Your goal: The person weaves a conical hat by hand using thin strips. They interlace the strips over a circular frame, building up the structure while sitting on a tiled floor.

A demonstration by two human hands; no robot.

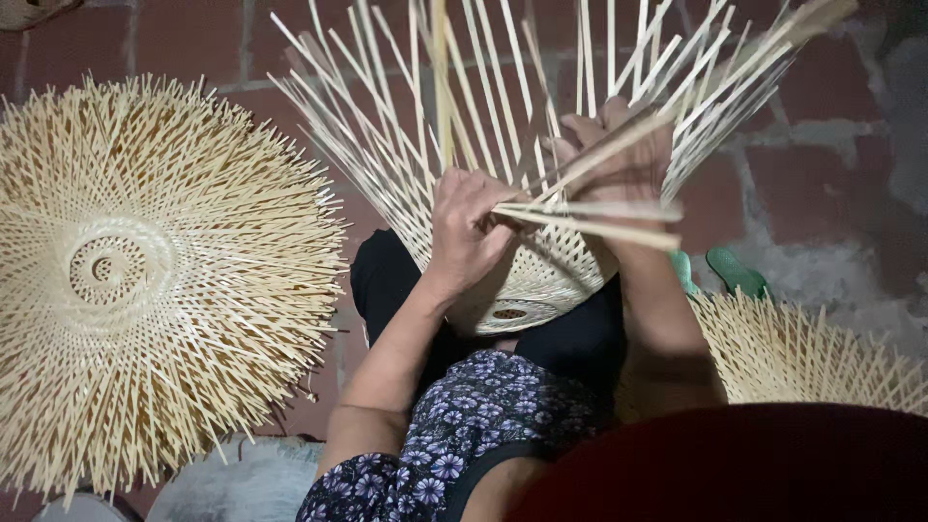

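Note:
A half-woven bamboo basket [541,275] rests on my lap, its woven base toward me and long loose strips [387,106] fanning upward. My left hand [469,227] pinches a couple of flat bamboo strips [599,220] against the weave near the basket's middle. My right hand [619,155] is closed around other strips just above and to the right, one strip slanting up through its fingers. Both hands touch the basket's wall.
A large finished woven bamboo piece [145,271] with spiky strip ends lies on the red brick floor [822,174] at the left. Another similar piece [802,353] sits at the lower right. Green sandals [735,271] lie beside my right arm. A dark red shape [735,464] fills the bottom right.

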